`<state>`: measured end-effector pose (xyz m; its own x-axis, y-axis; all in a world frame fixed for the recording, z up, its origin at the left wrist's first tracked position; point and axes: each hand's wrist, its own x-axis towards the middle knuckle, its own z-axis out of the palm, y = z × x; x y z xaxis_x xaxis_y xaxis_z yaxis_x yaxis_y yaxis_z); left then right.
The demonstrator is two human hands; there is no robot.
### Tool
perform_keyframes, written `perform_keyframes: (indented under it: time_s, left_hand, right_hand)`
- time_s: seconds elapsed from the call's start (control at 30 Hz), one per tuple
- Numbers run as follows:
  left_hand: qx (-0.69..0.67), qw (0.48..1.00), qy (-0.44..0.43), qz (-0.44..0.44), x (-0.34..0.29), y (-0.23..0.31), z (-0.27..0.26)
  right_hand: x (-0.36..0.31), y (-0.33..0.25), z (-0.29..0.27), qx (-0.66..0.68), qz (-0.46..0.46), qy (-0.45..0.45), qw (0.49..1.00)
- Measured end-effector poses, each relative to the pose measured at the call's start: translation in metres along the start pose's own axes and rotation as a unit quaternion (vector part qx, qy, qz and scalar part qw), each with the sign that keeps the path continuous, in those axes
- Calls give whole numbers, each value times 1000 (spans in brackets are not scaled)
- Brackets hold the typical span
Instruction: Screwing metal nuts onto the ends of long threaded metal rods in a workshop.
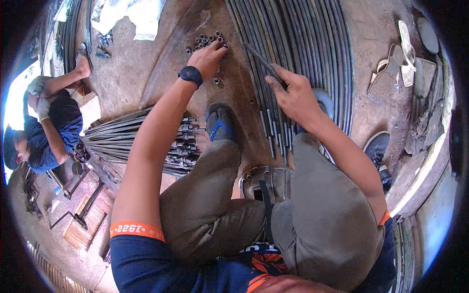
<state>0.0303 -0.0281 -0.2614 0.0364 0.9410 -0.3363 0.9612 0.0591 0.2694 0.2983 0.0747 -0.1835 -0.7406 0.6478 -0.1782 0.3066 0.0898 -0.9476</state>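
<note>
On the floor ahead lies a loose pile of small metal nuts (200, 41), with a stray nut (217, 81) nearer to me. My left hand (207, 59), a dark watch on its wrist, is at the right edge of the pile. Its fingers are bent together on a nut (225, 47) at the tips. My right hand (295, 95) is closed around a dark rod (261, 58) with a ridged, thread-like surface. The rod's upper end points up and left, over a row of long metal rods (312, 44); its lower part is hidden by my hand.
A bundle of rods with fittings on their ends (183, 146) lies left of my foot. Another person (53, 117) sits at the far left. Sandals (395, 61), a dark shoe (377, 146) and weathered wood (425, 107) lie at right. White sheeting (129, 17) is at upper left.
</note>
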Motion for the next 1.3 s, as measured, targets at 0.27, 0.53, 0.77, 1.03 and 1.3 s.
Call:
perform_keyframes:
  time_s: [0.27,0.53,0.77,1.03,1.3]
  left_hand:
    - [-169,978,24,-117,16,3,-16]
    - [-839,523,14,-151,20,44,-75]
    - [-855,512,-8,-85,20,68,-82]
    - [-842,532,20,-86,17,79,-87]
    - [-773,632,14,-64,20,69,-101]
  right_hand:
    - [-1,-5,-5,0,2,-11,1000]
    - [-15,-29,-20,-23,-70,12,997]
    - [-12,-34,-28,-60,-81,33,994]
    - [-11,-33,-29,-46,-80,33,995]
    - [-13,-34,-31,-32,-66,8,997]
